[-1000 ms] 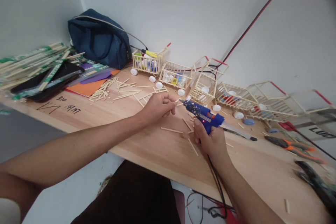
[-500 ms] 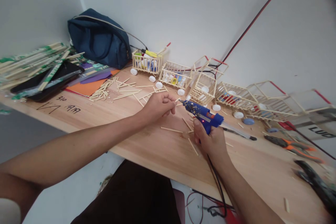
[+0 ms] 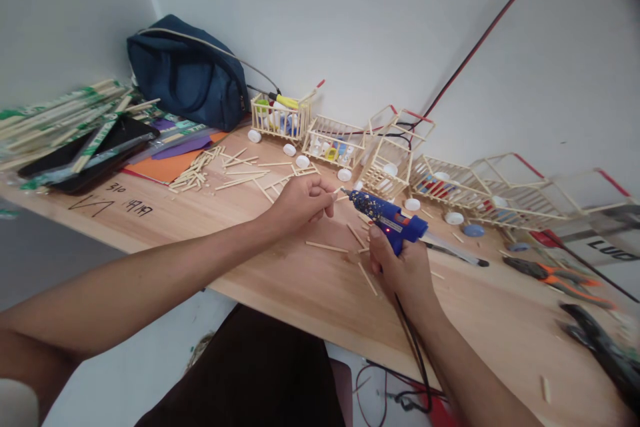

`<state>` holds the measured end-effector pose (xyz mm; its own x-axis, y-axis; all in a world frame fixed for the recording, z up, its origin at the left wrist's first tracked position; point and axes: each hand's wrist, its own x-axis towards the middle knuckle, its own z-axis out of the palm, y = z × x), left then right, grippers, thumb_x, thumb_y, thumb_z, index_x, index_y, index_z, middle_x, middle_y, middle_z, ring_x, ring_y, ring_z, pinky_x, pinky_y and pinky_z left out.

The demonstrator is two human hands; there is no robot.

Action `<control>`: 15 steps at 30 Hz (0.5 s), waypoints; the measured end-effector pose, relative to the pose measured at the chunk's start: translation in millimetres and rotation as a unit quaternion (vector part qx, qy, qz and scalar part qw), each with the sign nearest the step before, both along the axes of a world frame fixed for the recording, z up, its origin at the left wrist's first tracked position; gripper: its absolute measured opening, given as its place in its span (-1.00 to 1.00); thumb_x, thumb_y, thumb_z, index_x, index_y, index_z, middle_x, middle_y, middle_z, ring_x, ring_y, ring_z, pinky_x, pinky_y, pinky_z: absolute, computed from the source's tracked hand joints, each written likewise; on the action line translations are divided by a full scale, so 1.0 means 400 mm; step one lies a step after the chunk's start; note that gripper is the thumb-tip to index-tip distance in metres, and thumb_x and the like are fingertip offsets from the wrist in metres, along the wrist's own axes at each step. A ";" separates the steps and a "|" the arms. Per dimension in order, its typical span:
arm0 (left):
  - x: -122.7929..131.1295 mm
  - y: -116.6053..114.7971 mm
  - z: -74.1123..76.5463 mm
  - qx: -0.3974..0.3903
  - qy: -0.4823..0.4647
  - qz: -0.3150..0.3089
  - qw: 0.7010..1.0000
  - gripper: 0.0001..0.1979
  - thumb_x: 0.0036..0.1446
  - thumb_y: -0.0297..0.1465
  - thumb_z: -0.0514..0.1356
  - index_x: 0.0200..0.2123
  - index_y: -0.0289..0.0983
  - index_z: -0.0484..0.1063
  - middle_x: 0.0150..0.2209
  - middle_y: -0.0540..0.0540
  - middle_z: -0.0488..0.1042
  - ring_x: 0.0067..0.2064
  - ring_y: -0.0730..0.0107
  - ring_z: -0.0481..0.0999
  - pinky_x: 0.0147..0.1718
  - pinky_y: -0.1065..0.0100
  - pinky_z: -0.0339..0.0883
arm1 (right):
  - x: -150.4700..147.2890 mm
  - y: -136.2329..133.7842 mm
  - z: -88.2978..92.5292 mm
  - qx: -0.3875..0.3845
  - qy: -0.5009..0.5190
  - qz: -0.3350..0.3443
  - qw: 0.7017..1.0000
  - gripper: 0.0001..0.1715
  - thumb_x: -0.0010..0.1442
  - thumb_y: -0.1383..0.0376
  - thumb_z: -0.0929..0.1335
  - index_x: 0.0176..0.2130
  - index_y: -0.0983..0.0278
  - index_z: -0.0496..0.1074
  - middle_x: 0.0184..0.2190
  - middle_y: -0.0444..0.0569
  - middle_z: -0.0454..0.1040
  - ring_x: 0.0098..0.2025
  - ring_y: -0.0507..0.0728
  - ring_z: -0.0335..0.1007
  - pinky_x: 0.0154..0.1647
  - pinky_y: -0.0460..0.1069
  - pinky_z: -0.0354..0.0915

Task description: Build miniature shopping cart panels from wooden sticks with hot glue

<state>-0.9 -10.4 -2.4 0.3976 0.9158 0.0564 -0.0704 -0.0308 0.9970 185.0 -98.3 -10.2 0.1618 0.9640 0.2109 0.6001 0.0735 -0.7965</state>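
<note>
In my right hand is a blue hot glue gun with a lit red light and gold-speckled front. Its nozzle points left, right at the tip of a short wooden stick. My left hand pinches that stick between thumb and fingertips, so most of it is hidden. Below the hands, a loose stick lies on the wooden table, with a few more near the glue gun. Behind my left hand is a flat ladder-like frame of sticks.
Several small stick-built carts with white wheels, such as one cart, line the wall. A blue bag stands at the back left, near packs of chopsticks and cut sticks. Orange-handled pliers and a black tool lie right.
Hardly anything differs. The glue gun has shifted very slightly to the right, its nozzle still at the stick's tip; my left hand keeps its place.
</note>
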 end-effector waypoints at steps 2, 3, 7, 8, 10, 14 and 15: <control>0.001 0.001 -0.001 0.000 0.000 0.000 1.000 -0.96 0.09 -0.47 0.16 -0.37 -0.31 0.31 -0.61 0.05 0.44 -0.71 0.68 0.15 -0.71 0.55 -0.01 | -0.001 0.000 0.003 0.001 -0.004 -0.001 1.000 -0.43 0.17 -0.13 0.27 -0.60 0.24 0.26 -0.76 -0.15 0.26 -0.66 0.02 0.17 -0.60 -0.07 0.13; 0.001 0.001 -0.002 0.000 0.000 -0.001 1.000 -0.95 0.09 -0.47 0.16 -0.36 -0.31 0.31 -0.61 0.05 0.44 -0.71 0.68 0.15 -0.70 0.55 -0.01 | -0.002 -0.001 0.004 0.000 -0.005 -0.001 1.000 -0.43 0.16 -0.13 0.27 -0.60 0.23 0.26 -0.76 -0.15 0.26 -0.66 0.02 0.17 -0.61 -0.07 0.13; 0.002 0.002 -0.003 -0.001 0.003 -0.001 1.000 -0.95 0.09 -0.47 0.17 -0.36 -0.31 0.32 -0.60 0.04 0.44 -0.71 0.68 0.15 -0.70 0.55 -0.01 | -0.003 -0.003 0.006 0.000 -0.002 -0.007 1.000 -0.43 0.15 -0.13 0.27 -0.61 0.23 0.27 -0.77 -0.15 0.26 -0.67 0.02 0.17 -0.62 -0.07 0.14; 0.002 0.002 -0.004 -0.001 0.004 -0.001 1.000 -0.94 0.09 -0.46 0.17 -0.36 -0.31 0.32 -0.60 0.04 0.45 -0.71 0.68 0.15 -0.70 0.55 -0.01 | -0.003 -0.003 0.006 0.002 -0.002 -0.007 1.000 -0.43 0.15 -0.14 0.27 -0.61 0.23 0.27 -0.77 -0.15 0.26 -0.68 0.02 0.17 -0.62 -0.07 0.14; 0.002 0.003 -0.005 0.001 0.004 0.000 1.000 -0.93 0.08 -0.46 0.18 -0.36 -0.31 0.32 -0.60 0.04 0.45 -0.71 0.68 0.16 -0.70 0.55 -0.01 | -0.003 -0.004 0.007 0.007 0.000 -0.008 1.000 -0.42 0.16 -0.13 0.27 -0.62 0.23 0.26 -0.77 -0.15 0.26 -0.69 0.02 0.17 -0.62 -0.07 0.14; 0.001 0.005 -0.008 0.003 0.001 0.002 1.000 -0.93 0.07 -0.47 0.19 -0.36 -0.30 0.32 -0.61 0.05 0.44 -0.71 0.68 0.16 -0.70 0.55 -0.01 | -0.003 -0.004 0.007 0.014 0.007 -0.008 1.000 -0.43 0.16 -0.11 0.29 -0.61 0.23 0.26 -0.78 -0.16 0.25 -0.69 0.02 0.17 -0.62 -0.07 0.14; 0.001 0.005 -0.009 0.003 0.001 0.003 1.000 -0.94 0.07 -0.47 0.19 -0.36 -0.31 0.32 -0.61 0.05 0.44 -0.71 0.68 0.16 -0.70 0.55 -0.01 | -0.003 -0.004 0.007 0.015 0.008 -0.008 1.000 -0.44 0.16 -0.11 0.29 -0.60 0.23 0.27 -0.77 -0.16 0.26 -0.68 0.02 0.18 -0.62 -0.07 0.14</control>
<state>-0.3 -8.3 -5.9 0.3930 0.9175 0.0615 -0.0690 -0.0372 0.9969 183.6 -100.0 -7.3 0.1813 0.9543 0.2374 0.5884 0.0881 -0.8037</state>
